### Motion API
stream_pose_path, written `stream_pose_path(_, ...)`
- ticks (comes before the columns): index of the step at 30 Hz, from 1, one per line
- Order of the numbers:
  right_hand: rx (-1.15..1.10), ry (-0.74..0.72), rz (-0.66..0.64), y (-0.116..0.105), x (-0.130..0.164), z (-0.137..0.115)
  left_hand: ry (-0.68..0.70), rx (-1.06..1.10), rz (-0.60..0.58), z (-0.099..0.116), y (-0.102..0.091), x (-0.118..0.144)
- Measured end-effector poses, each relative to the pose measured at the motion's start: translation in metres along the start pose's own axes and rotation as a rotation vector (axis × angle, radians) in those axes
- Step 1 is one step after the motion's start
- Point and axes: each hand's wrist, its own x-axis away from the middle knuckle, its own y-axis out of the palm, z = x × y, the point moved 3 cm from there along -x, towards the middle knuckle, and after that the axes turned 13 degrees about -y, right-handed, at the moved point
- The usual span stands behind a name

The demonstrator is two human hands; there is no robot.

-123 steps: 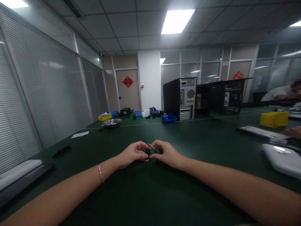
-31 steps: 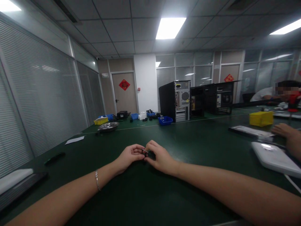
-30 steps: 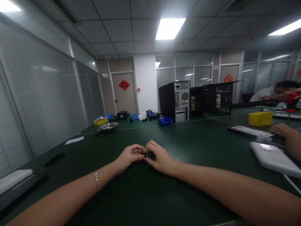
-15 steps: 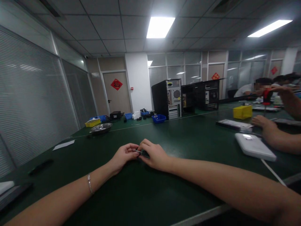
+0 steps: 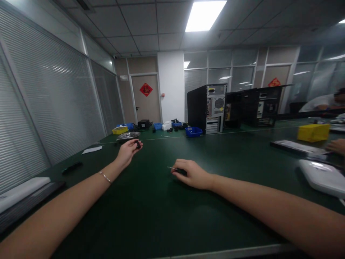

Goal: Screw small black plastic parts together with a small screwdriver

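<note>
The left hand (image 5: pixel 128 151) is raised above the green table (image 5: pixel 151 201) and extended forward and to the left, well apart from the right hand (image 5: pixel 192 173). A small black part (image 5: pixel 138 144) is pinched between the left thumb and fingertips; its exact form cannot be told at this size. A thin bracelet (image 5: pixel 105 177) is worn on the left wrist.

The right hand is rested on the table surface, fingers curled and pressed together around a small dark tool (image 5: pixel 180 171), of which a thin metal tip (image 5: pixel 170 167) is seen projecting to the left from between the fingertips. The tip is held low, just above the table.

Beyond the left hand, a round metal dish (image 5: pixel 128 136) is set on the table, with a yellow bin (image 5: pixel 120 130) behind it and a sheet of white paper (image 5: pixel 92 149) to its left. A black flat object (image 5: pixel 72 167) is noted near the left forearm, and a dark tray with a white slab (image 5: pixel 24 192) lies at the left edge.

At the far centre, blue bins (image 5: pixel 193 132) and a black computer tower (image 5: pixel 207 108) are placed, with further open cases (image 5: pixel 253 108) beside it. To the right, a yellow box (image 5: pixel 313 132), a flat dark panel (image 5: pixel 295 147) and a white device (image 5: pixel 323 173) are recorded. Another person's hand (image 5: pixel 336 146) is seen at the right edge, near the panel.
</note>
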Motion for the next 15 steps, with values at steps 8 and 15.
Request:
stream_pose_path(8, -0.013, -0.105, -0.090, 0.002, 0.001, -0.006, 0.060, -0.045, 0.265, 0.019, -0.063, -0.017)
stream_pose_path(15, -0.023, -0.084, -0.107, 0.002, 0.001, -0.005, 0.036, -0.104, 0.233, 0.022, -0.058, -0.011)
